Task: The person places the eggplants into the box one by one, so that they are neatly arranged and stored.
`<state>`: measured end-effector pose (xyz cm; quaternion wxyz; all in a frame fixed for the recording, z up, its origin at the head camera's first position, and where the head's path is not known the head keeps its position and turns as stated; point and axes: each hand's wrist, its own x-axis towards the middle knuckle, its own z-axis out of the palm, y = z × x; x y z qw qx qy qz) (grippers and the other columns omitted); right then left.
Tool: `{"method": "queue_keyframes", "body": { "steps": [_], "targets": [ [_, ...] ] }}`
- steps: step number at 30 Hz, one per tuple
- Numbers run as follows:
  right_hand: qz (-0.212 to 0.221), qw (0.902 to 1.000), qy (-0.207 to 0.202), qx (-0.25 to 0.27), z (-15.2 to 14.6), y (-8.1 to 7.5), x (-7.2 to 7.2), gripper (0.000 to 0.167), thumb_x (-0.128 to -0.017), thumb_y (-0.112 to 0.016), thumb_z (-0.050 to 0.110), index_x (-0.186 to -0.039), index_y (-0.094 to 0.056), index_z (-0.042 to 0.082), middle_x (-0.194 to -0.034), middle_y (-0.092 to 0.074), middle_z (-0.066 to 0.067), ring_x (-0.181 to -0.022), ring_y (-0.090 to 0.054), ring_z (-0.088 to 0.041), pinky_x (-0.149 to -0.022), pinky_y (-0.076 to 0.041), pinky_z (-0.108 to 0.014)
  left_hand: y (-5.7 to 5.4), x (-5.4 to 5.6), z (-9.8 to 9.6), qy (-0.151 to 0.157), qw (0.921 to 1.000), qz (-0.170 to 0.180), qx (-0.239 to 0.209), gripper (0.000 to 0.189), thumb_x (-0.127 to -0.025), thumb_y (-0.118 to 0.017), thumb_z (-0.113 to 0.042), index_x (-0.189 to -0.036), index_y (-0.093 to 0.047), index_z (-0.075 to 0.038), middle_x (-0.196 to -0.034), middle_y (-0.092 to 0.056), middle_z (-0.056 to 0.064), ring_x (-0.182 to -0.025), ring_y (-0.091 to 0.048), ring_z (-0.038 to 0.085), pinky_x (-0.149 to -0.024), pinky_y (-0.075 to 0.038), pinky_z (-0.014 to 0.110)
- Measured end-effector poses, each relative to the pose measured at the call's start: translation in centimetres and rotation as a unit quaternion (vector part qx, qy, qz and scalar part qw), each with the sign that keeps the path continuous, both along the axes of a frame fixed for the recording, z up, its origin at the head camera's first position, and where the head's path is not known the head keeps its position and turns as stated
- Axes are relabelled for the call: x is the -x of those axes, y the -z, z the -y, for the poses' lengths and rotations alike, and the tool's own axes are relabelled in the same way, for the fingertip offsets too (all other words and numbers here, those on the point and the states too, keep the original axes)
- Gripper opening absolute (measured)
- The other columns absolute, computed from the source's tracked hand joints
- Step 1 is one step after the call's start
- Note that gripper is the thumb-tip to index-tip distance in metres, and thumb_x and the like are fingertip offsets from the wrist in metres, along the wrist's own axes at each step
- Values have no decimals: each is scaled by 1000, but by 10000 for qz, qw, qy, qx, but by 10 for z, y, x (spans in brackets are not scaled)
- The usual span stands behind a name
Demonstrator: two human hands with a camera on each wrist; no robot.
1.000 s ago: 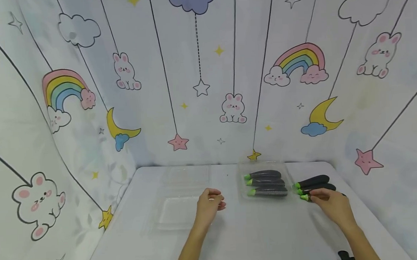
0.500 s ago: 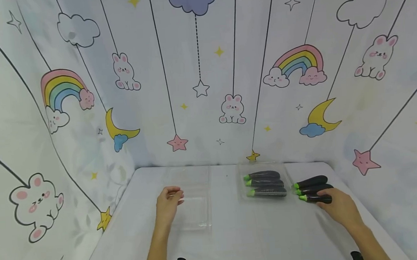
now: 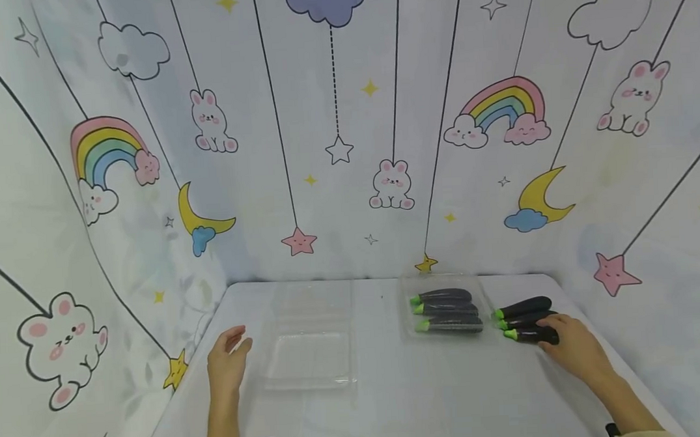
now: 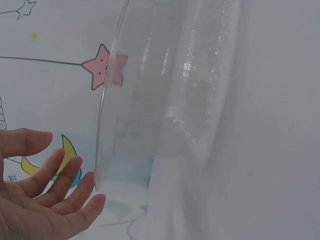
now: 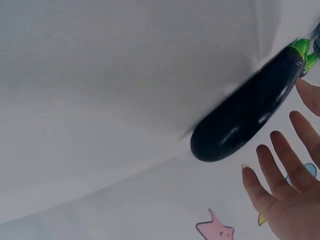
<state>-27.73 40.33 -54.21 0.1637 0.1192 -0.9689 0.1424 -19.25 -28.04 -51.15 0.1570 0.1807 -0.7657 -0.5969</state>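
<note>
My left hand point(image 3: 226, 364) is just left of an open, clear plastic clamshell box point(image 3: 309, 382). In the left wrist view its relaxed fingers lie close to the clear rim point(image 4: 100, 140); whether they touch it I cannot tell. My right hand point(image 3: 575, 347) is at the blunt end of the front loose eggplant point(image 3: 531, 334). Seen from the right wrist, the fingers are spread beside a dark, glossy eggplant point(image 5: 245, 110), the thumb near its green stem. Two more loose eggplants point(image 3: 524, 307) lie just behind.
Another clear plastic box point(image 3: 410, 330) holds three eggplants point(image 3: 444, 309) at the back right of the white table point(image 3: 428, 397). Behind it hangs a white cloth point(image 3: 349, 199) printed with rabbits, stars and rainbows.
My left hand has moved left across the clamshell box to its left side, its fingers loosening. My right hand has shifted slightly right, from the front eggplant's stem end towards its blunt end.
</note>
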Motion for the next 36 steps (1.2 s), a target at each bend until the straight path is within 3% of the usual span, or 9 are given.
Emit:
{"method": "queue_keyframes", "body": {
  "steps": [6,14,18,21,24,30,36],
  "targets": [
    [-527,9982,18,-293,-4,9,3,45,-72,-90,10,-111,-73,-3,-116,-65,-34,-105,-60,-56,-85,-49,-70,11,-1,8,297,9991,223,-191,55,-104,-60,-15,-154,-41,1,-157,-43,26,-150,-35,42,-120,-33,59],
    [-153,9993,149,-301,-4,12,6,44,-75,-89,9,-114,-72,-3,-118,-62,-35,-107,-57,-57,-87,-47,-71,24,-1,16,560,9964,538,-346,62,-107,-56,-17,-161,-29,0,-159,-42,25,-145,-41,43,-117,-35,60],
    [-145,9994,124,-290,-5,16,9,39,-78,-85,5,-114,-72,-4,-118,-65,-33,-108,-58,-57,-88,-47,-72,28,2,16,637,9961,542,-292,61,-107,-55,-15,-160,-30,1,-155,-47,25,-140,-49,39,-111,-45,44],
    [-229,9993,100,-290,-7,18,12,38,-78,-84,2,-113,-72,-4,-117,-66,-32,-108,-58,-56,-86,-48,-71,31,4,15,691,9956,549,-308,59,-106,-56,-12,-159,-33,1,-152,-52,24,-135,-55,33,-97,-50,22],
    [-261,9992,78,-299,-9,19,13,39,-76,-85,0,-113,-73,-4,-115,-65,-31,-106,-60,-55,-83,-50,-70,34,5,14,803,9947,477,-438,56,-106,-57,-9,-157,-37,4,-150,-53,26,-133,-57,31,-87,-50,11],
    [-117,9995,73,-288,-13,19,12,41,-74,-87,1,-112,-72,-4,-116,-64,-31,-107,-59,-56,-84,-49,-70,39,7,11,924,9922,403,-734,46,-106,-56,-5,-149,-47,9,-149,-55,25,-136,-58,29,-95,-52,15],
    [-204,9992,53,-334,-18,21,10,42,-74,-86,2,-113,-71,-3,-119,-66,-32,-107,-60,-56,-84,-49,-70,40,7,9,964,9906,373,-899,46,-107,-55,-5,-150,-46,10,-148,-55,24,-133,-60,25,-94,-53,15]
  ]
}}
